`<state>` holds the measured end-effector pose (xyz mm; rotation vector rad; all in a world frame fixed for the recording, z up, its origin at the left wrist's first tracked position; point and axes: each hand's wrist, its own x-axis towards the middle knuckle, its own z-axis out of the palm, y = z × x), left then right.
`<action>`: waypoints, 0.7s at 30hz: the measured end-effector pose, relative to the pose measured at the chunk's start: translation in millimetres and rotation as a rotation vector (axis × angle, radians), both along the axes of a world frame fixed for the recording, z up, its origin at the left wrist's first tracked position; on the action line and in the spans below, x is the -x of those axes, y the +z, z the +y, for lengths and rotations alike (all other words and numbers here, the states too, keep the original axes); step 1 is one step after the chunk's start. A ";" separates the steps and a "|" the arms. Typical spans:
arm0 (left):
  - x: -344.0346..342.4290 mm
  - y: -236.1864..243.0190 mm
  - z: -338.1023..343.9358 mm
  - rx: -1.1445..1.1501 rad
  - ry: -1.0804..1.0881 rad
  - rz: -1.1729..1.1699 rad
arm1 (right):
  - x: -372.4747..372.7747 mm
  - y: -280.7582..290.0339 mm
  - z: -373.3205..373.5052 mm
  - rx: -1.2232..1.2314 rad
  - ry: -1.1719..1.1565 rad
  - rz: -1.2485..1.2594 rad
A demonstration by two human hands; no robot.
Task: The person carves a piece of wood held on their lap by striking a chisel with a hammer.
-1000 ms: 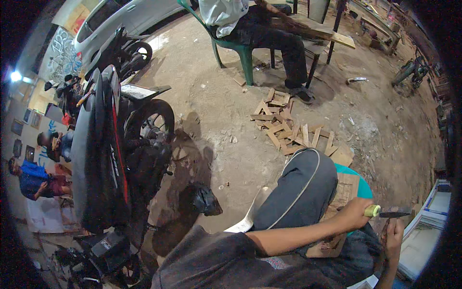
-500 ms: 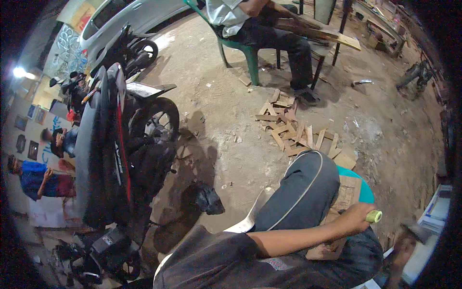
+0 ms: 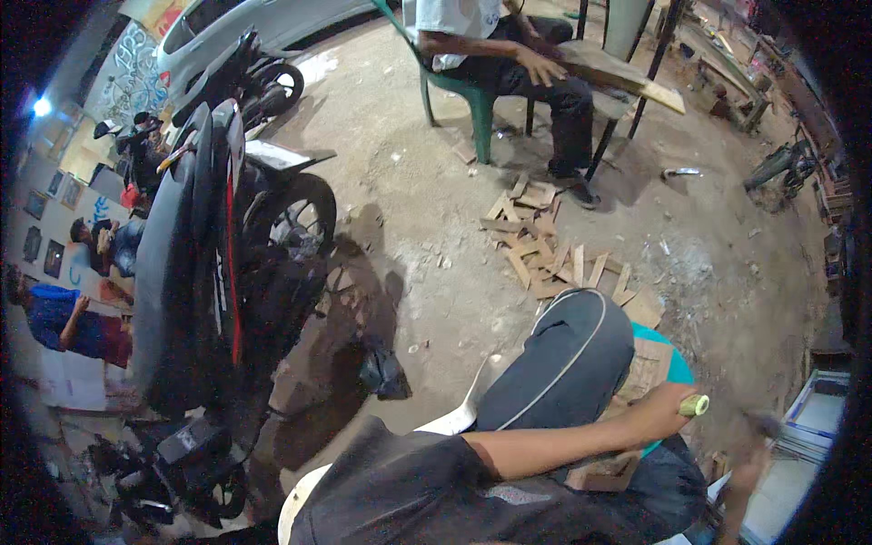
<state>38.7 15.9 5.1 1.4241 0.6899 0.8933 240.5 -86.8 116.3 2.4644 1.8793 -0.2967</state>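
My left hand (image 3: pixel 661 414) is closed in a fist around a tool with a yellow-green handle (image 3: pixel 694 405); the rounded handle end sticks out, and the rest is hidden. Beneath that hand, a carved wooden panel (image 3: pixel 647 365) lies across my lap, its lower part (image 3: pixel 603 474) showing below my forearm. A teal surface (image 3: pixel 678 368) shows behind the panel. At the right, my right hand (image 3: pixel 756 438) is raised apart from the panel. It is smeared by motion, with a dark blurred shape at its top that I cannot make out.
Wood offcuts (image 3: pixel 545 245) are heaped on the dirt floor ahead. Beyond them, a person sits on a green chair (image 3: pixel 478 113) beside a long board (image 3: pixel 627 77). A parked motorcycle (image 3: pixel 182 272) fills the left, near a black plastic bag (image 3: pixel 385 372). White-framed panels (image 3: pixel 813 409) stand at right.
My right hand has shifted slightly right and blurred; my left hand keeps its grip on the tool. The seated person's hand now shows over their leg. The view has shifted slightly.
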 end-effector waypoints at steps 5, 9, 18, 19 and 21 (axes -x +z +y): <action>-13.4 -14.3 -11.5 -0.020 0.036 0.001 | -82.1 -21.6 -12.6 -0.402 -0.148 0.244; -6.9 -13.2 -1.1 0.004 0.020 -0.053 | -94.0 38.8 -14.4 -0.912 -0.139 1.019; -7.5 -18.4 -14.6 -0.052 0.174 -0.079 | 15.4 -11.2 -24.0 -0.131 -0.028 0.174; -5.7 -14.6 -23.3 -0.001 0.146 -0.064 | -5.9 -3.9 -27.2 -0.280 -0.078 0.113; 3.8 -14.3 -9.8 0.009 0.074 -0.021 | -48.7 22.8 -18.2 -0.664 -0.191 0.282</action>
